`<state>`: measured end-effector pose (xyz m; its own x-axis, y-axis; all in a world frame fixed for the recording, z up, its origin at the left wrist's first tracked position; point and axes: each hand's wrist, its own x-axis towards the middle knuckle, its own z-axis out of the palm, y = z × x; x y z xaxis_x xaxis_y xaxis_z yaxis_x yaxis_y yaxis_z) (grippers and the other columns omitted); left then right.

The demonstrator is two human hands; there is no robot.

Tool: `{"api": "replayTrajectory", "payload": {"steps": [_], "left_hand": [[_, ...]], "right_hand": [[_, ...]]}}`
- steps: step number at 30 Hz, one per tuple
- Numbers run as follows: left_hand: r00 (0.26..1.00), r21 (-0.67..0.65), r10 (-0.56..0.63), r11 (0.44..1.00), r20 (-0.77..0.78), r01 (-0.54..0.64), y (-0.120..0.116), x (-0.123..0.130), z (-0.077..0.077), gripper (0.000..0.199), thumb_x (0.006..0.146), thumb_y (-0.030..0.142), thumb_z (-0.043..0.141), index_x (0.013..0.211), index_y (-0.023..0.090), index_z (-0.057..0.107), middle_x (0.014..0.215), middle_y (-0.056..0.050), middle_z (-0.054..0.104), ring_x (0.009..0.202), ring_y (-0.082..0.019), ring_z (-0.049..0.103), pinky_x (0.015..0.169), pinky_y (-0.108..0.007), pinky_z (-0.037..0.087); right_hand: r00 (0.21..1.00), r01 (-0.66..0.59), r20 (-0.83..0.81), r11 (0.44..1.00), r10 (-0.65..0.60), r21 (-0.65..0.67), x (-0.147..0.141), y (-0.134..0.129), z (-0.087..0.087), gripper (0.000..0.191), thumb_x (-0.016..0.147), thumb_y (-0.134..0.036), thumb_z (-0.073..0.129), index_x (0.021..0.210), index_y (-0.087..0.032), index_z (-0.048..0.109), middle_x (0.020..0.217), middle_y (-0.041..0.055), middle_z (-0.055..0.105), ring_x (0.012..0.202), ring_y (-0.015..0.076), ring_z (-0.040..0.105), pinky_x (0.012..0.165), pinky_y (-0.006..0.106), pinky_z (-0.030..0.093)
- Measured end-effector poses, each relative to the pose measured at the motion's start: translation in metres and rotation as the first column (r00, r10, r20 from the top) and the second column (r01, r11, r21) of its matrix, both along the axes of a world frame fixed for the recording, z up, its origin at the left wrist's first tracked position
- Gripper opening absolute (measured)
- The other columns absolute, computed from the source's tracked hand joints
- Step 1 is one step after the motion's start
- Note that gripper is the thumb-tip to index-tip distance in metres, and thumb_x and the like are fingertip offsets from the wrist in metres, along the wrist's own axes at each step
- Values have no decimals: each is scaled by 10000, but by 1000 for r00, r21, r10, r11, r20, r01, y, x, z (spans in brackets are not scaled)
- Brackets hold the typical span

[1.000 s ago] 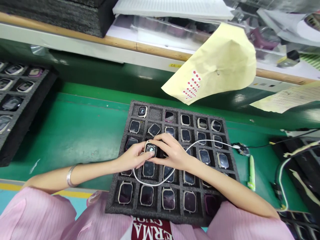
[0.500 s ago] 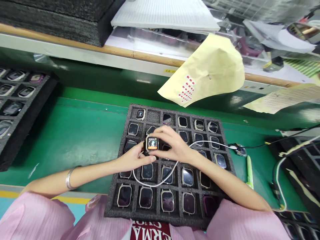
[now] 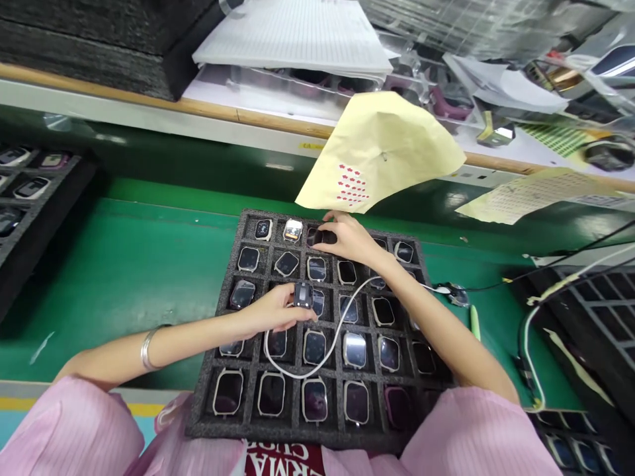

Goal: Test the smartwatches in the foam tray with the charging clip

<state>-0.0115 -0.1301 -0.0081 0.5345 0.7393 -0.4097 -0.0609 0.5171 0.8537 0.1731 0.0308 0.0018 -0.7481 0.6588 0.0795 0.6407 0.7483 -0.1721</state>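
Our left grip (image 3: 280,310) is closed on the black module (image 3: 303,295), between thumb and fingers above the tray (image 3: 213,426). Our right grip (image 3: 353,239) spans a dark watch (image 3: 313,236) near the tray's far edge; we cannot tell whether it holds.

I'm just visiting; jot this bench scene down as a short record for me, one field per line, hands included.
Left hand: holds a small black block
Right hand: fingers at a dark smartwatch in the back row; whether gripped, unclear
Foam tray: dark, compartments with smartwatches
Brightly lit smartwatch: back row, second compartment from left
White cable: curves over the tray
Bench: green
Bracelet: silver, on the left arm
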Motion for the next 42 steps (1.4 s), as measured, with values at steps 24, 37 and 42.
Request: {"api": "replayTrajectory", "payload": {"steps": [24, 37, 42], "left_hand": [[991, 182, 121, 977, -49, -110, -9, 4, -14, 340, 877, 415, 564, 1027, 122, 477, 440, 107, 429, 297, -49, 370, 292, -137, 255], [999, 126, 42, 991, -26, -39, -7, -3, -13, 346, 863, 420, 575, 1010, 123, 474, 431, 110, 423, 304, -47, 356, 288, -133, 261], [996, 162, 23, 987, -80, -10, -10, -8, -13, 357, 866, 408, 572, 1049, 115, 481, 445, 106, 439, 313, -49, 380, 304, -136, 308]], "right_hand": [[934, -241, -244, 964, 263, 116, 2, -115, -2, 345, 870, -307, 636, 1077, -32, 617, 1004, 192, 670, 870, 301, 637, 738, 439, 519], [807, -219, -545, 972, 227, 81, 2, -120, -29, 413, 851, -352, 678, 1166, -115, 555, 881, 124, 691, 788, 241, 666, 701, 404, 563], [792, -163, -581, 982, 188, 96, -1, -129, -33, 439, 837, -369, 698, 1176, -123, 567, 903, 121, 697, 778, 231, 679, 681, 368, 582]]}}
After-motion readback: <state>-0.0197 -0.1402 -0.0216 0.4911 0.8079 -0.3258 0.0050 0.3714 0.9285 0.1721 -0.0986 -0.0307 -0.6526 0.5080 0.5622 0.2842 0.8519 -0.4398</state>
